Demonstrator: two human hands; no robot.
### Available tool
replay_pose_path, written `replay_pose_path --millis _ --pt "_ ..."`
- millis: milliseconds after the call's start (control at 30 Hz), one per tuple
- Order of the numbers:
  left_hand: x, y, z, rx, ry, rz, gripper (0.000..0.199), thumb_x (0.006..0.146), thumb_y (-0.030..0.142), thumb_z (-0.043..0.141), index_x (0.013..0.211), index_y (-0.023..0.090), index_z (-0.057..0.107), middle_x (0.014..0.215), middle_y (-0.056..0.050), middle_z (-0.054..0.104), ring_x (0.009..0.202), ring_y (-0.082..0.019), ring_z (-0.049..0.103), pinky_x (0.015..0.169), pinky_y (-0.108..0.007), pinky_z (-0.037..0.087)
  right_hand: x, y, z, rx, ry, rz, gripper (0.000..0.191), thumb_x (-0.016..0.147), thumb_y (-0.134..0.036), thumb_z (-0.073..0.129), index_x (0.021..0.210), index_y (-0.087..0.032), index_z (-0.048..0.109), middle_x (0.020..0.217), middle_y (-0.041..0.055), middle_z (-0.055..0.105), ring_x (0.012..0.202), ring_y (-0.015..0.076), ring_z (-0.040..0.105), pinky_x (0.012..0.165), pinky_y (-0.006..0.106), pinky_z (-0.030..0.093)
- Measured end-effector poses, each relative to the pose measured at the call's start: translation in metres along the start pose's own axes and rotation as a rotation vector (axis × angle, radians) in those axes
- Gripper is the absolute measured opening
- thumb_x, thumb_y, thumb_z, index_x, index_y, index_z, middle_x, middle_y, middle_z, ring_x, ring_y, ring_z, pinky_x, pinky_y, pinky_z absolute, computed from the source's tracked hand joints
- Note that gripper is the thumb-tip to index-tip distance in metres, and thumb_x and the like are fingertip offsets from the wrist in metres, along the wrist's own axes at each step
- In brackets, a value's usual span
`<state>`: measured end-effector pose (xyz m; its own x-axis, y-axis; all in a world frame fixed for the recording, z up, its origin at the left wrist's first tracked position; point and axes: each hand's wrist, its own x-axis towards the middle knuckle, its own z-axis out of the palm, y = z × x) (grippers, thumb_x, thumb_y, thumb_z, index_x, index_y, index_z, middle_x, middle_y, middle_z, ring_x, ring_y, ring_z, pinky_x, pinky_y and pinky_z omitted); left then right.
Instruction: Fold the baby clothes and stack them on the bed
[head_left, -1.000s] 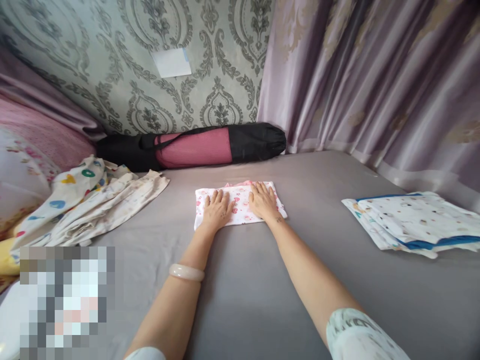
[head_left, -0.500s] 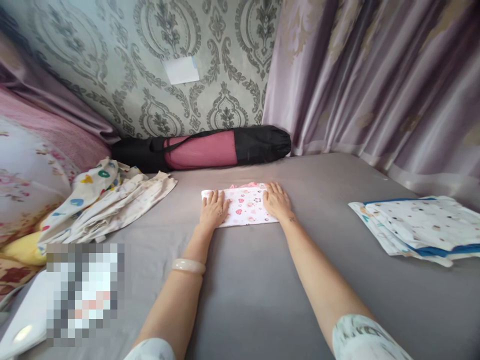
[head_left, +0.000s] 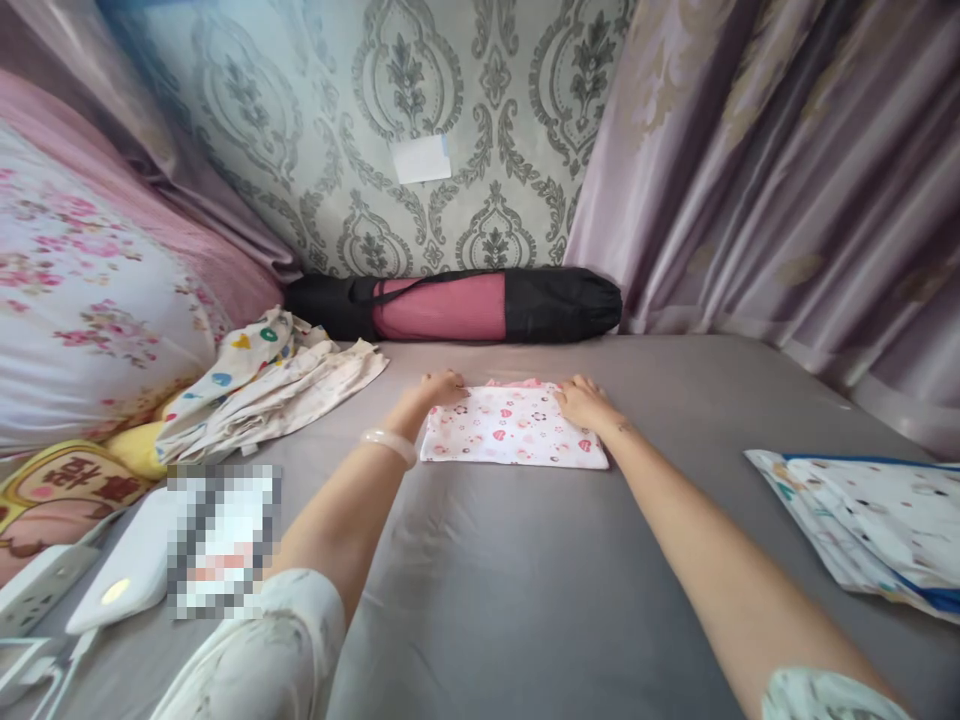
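A white cloth with pink hearts and small prints (head_left: 514,428) lies folded into a flat rectangle on the grey sheet, a pink ruffled edge showing behind it. My left hand (head_left: 445,387) is at its far left corner, fingers bent over the edge, fingertips hidden. At the far right corner is my right hand (head_left: 583,398), its fingers curled over the far edge. What either hand pinches there is too small to make out.
Folded printed cloths (head_left: 870,510) lie at the right. Crumpled printed clothes (head_left: 277,400) and a floral pillow (head_left: 97,290) are at the left. A black and pink rolled bag (head_left: 450,307) lies along the wall. A power strip (head_left: 45,585) and white device (head_left: 139,560) sit lower left.
Both hands have gone from lying flat on the cloth to curling at its far corners. More of the cloth's print shows. The view has shifted left.
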<state>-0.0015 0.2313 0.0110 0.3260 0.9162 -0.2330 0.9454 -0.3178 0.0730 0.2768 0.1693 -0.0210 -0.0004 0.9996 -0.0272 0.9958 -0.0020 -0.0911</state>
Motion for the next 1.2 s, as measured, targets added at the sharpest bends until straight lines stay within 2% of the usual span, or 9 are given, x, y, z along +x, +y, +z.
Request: replay_pose_path --millis 167,333,467,567,667,767,1000,1100,1200 --pt "0.018 -0.016 -0.01 -0.074 -0.153 0.082 0.047 0.073 0.023 0.058 0.12 0.021 0.064 0.122 -0.007 0.067 0.098 -0.019 0.065 0.082 -0.024 0.049 0.027 0.014 -0.008 0.054 -0.126 -0.011 0.047 0.093 -0.044 0.05 0.128 -0.014 0.06 0.134 0.019 0.052 0.126 0.0307 0.048 0.099 0.038 0.039" --pt "0.024 -0.018 -0.018 -0.079 -0.207 0.099 0.046 0.067 0.025 0.06 0.112 0.021 0.069 0.115 -0.007 0.07 0.096 -0.022 0.065 0.078 -0.025 0.05 0.037 0.019 -0.013 0.118 -0.157 -0.022 0.046 0.085 -0.043 0.063 0.121 -0.014 0.064 0.128 0.0172 0.06 0.113 0.0281 0.059 0.09 0.034 0.046" --pt "0.023 -0.016 -0.023 -0.064 -0.225 0.087 0.039 0.067 0.027 0.06 0.104 0.021 0.072 0.108 -0.006 0.072 0.094 -0.021 0.065 0.074 -0.023 0.048 0.033 0.021 -0.018 0.18 -0.127 -0.046 0.039 0.079 -0.037 0.068 0.111 -0.015 0.068 0.118 0.0156 0.065 0.104 0.0264 0.063 0.084 0.032 0.049" --pt "0.017 -0.015 -0.022 -0.068 -0.208 0.072 0.041 0.069 0.027 0.059 0.107 0.019 0.07 0.112 -0.008 0.071 0.094 -0.021 0.065 0.072 -0.022 0.048 0.025 0.025 -0.022 0.315 -0.121 -0.07 0.036 0.076 -0.028 0.069 0.11 -0.016 0.068 0.111 0.0107 0.069 0.097 0.0224 0.065 0.08 0.028 0.049" --pt "0.007 -0.017 -0.021 -0.094 -0.162 0.075 0.044 0.071 0.029 0.056 0.112 0.018 0.066 0.117 -0.009 0.068 0.096 -0.02 0.064 0.073 -0.022 0.047 0.015 0.03 -0.029 0.424 -0.096 -0.124 0.031 0.074 -0.019 0.067 0.105 -0.017 0.068 0.103 0.0054 0.071 0.091 0.0188 0.065 0.078 0.024 0.048" --pt "-0.006 -0.023 -0.026 -0.204 -0.074 0.123 0.04 0.073 0.031 0.054 0.109 0.018 0.065 0.109 -0.007 0.07 0.092 -0.019 0.064 0.072 -0.022 0.047 0.003 0.035 -0.043 0.5 -0.048 -0.174 0.023 0.074 -0.018 0.066 0.097 -0.016 0.069 0.097 0.003 0.072 0.089 0.0174 0.065 0.076 0.022 0.048" --pt "-0.055 -0.031 -0.072 -0.496 0.073 0.314 0.041 0.07 0.036 0.06 0.106 0.016 0.067 0.098 -0.006 0.072 0.089 -0.019 0.064 0.075 -0.026 0.049 -0.034 0.037 -0.098 0.675 0.026 -0.243 0.025 0.072 -0.026 0.069 0.095 -0.015 0.07 0.092 0.0038 0.071 0.085 0.0183 0.064 0.073 0.025 0.049" --pt "-0.081 -0.023 -0.089 -0.494 0.165 0.328 0.039 0.072 0.037 0.059 0.102 0.014 0.07 0.092 -0.005 0.072 0.085 -0.019 0.063 0.073 -0.026 0.048 -0.055 0.035 -0.12 0.661 0.156 -0.283 0.029 0.072 -0.026 0.068 0.099 -0.015 0.07 0.095 0.0042 0.071 0.087 0.0189 0.063 0.078 0.028 0.048" --pt "-0.108 -0.014 -0.09 -0.394 0.34 0.32 0.037 0.076 0.036 0.055 0.102 0.013 0.07 0.091 -0.004 0.072 0.082 -0.018 0.062 0.073 -0.026 0.047 -0.081 0.031 -0.126 0.573 0.29 -0.286 0.027 0.076 -0.025 0.063 0.101 -0.017 0.069 0.094 0.003 0.071 0.082 0.0176 0.061 0.076 0.027 0.047"
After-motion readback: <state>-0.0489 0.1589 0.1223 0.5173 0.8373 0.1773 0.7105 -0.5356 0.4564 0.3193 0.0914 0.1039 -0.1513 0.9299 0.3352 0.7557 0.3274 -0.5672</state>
